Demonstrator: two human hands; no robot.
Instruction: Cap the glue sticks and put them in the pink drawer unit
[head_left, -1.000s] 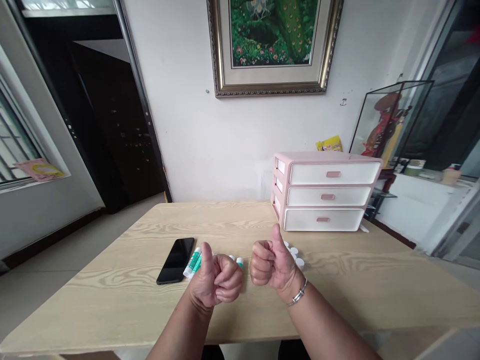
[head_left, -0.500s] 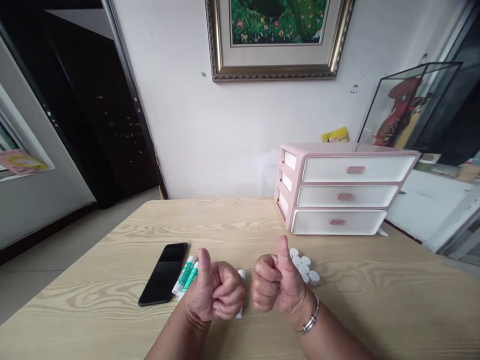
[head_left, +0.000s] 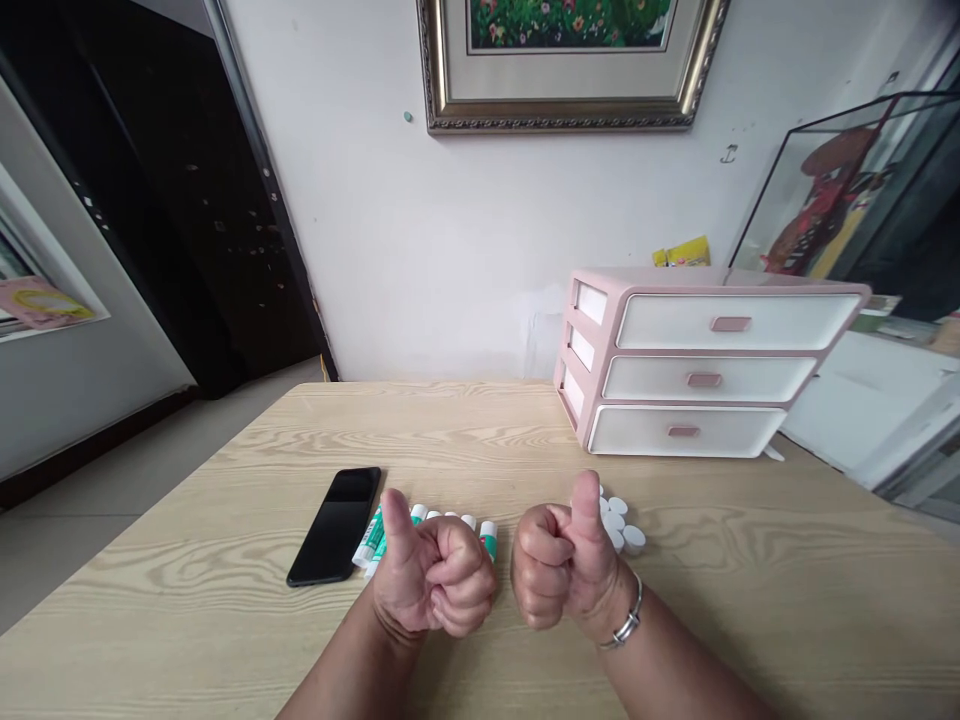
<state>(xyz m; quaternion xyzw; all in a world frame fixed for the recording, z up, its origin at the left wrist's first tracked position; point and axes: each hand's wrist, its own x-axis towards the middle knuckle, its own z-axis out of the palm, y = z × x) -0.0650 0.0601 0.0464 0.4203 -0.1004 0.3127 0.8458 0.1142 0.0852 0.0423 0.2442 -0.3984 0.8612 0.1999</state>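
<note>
Head view: nothing visibly held

The left hand (head_left: 435,578) and right hand (head_left: 556,562) are clenched, thumbs raised. Handling looks paused; whether it's starting or finished, I can't tell. White-and-green cylindrical tubes (head_left: 488,541) lie beyond the left hand, the leftmost slanting near-left to far-right, the rightmost running near to far.

Green-white tubes (head_left: 368,541), white caps (head_left: 634,537), black phone (head_left: 337,527), wood-grained tabletop (head_left: 217,620).

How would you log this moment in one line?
left hand: thumb up, near tubes; right hand: thumb up, near discs; phone: on table
</note>
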